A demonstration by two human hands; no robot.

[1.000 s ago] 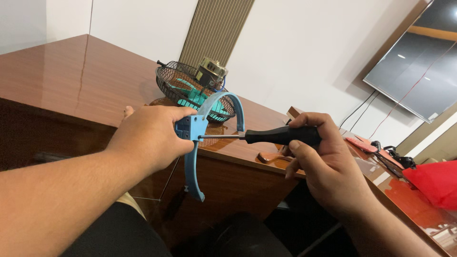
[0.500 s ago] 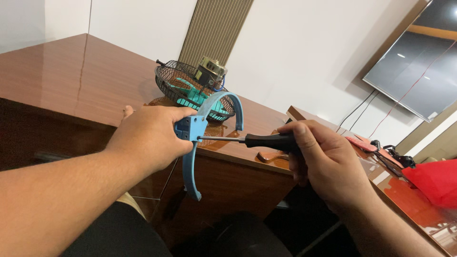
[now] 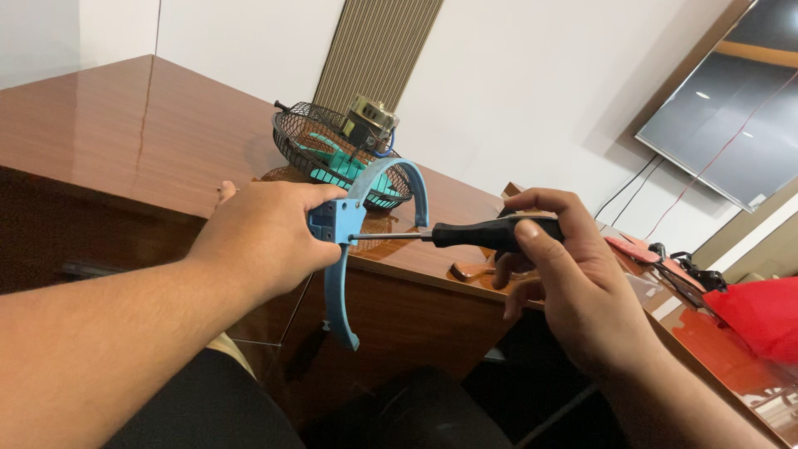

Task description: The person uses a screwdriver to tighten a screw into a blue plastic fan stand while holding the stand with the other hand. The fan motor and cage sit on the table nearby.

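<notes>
Gripping the blue bracket (image 3: 342,249), left hand (image 3: 264,237) meets the right hand's (image 3: 573,283) screwdriver (image 3: 465,235).

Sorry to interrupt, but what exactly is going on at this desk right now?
A person grips a curved blue plastic bracket in the left hand, in front of the wooden desk. The right hand holds a black-handled screwdriver, its tip against the bracket's block. Behind, a wire fan cage with a teal blade and motor sits on the desk.
</notes>
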